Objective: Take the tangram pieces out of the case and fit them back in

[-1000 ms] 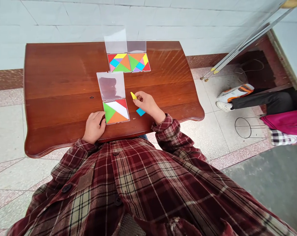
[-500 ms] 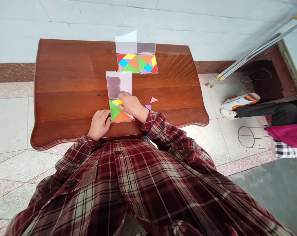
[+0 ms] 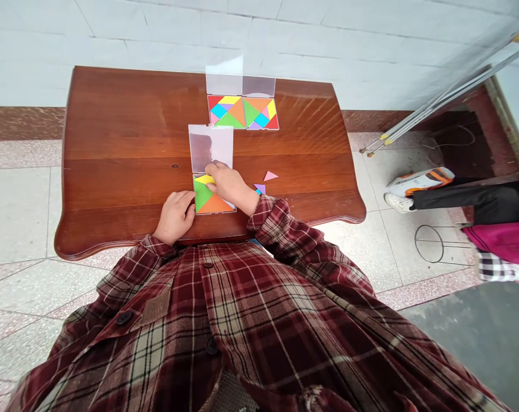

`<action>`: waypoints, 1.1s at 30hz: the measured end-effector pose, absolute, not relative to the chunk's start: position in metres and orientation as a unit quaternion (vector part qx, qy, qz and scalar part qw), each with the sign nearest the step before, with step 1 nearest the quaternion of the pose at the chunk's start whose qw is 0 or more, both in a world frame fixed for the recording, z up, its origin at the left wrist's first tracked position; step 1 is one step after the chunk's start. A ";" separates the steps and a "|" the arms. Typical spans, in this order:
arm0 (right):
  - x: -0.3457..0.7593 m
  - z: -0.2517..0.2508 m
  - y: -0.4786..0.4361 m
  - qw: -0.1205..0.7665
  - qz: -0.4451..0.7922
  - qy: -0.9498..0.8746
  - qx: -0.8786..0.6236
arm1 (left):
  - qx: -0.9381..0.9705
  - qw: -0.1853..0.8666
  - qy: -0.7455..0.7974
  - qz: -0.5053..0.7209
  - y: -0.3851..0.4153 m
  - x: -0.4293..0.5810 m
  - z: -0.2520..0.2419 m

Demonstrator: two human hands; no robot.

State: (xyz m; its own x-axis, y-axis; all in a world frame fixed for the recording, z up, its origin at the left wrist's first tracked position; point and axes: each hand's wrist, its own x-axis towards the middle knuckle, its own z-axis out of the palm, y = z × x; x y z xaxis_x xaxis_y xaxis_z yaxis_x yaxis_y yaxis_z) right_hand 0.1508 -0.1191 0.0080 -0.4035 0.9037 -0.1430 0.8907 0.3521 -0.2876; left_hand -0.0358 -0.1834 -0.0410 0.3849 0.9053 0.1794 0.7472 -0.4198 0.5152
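Observation:
A square puzzle case lies near the table's front edge, its clear lid (image 3: 208, 143) folded back. Inside are a green triangle (image 3: 202, 194), an orange triangle (image 3: 215, 205) and a yellow piece (image 3: 205, 179). My right hand (image 3: 231, 184) is over the case's right part, fingers bent onto the yellow piece; what lies under the palm is hidden. My left hand (image 3: 174, 216) rests at the case's left edge, fingers bent and touching it. Right of my right hand lie a pink triangle (image 3: 270, 176) and a purple piece (image 3: 260, 188), with a bit of blue beside my sleeve.
Two filled puzzle cases (image 3: 227, 111) (image 3: 261, 113) with raised lids stand at the back of the wooden table (image 3: 122, 143), near the wall. On the right, a person's leg (image 3: 448, 198), a bag (image 3: 420, 181), a wire ring frame (image 3: 429, 244) and metal poles (image 3: 435, 97) show.
The view has shifted slightly, so the table and cases appear a little further right. Both hands keep nearly the same place at the front case.

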 end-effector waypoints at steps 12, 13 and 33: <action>0.150 0.007 -0.115 0.026 0.151 -0.811 -0.565 | 0.822 0.158 0.502 0.218 -0.183 -0.036 -0.041; 0.151 0.008 -0.114 0.026 0.154 -0.809 -0.567 | 0.822 0.158 0.502 0.218 -0.183 -0.036 -0.040; 0.163 0.006 -0.118 -0.009 0.171 -0.824 -0.540 | 0.817 0.176 0.502 0.221 -0.184 -0.035 -0.040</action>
State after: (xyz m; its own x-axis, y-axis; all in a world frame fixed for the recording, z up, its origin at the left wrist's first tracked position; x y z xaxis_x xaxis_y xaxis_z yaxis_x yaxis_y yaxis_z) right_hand 0.1627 -0.1180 0.0055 -0.4170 0.8866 -0.2001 0.8931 0.3587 -0.2716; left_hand -0.0354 -0.1836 -0.0395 0.3982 0.8987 0.1839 0.7435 -0.4336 0.5091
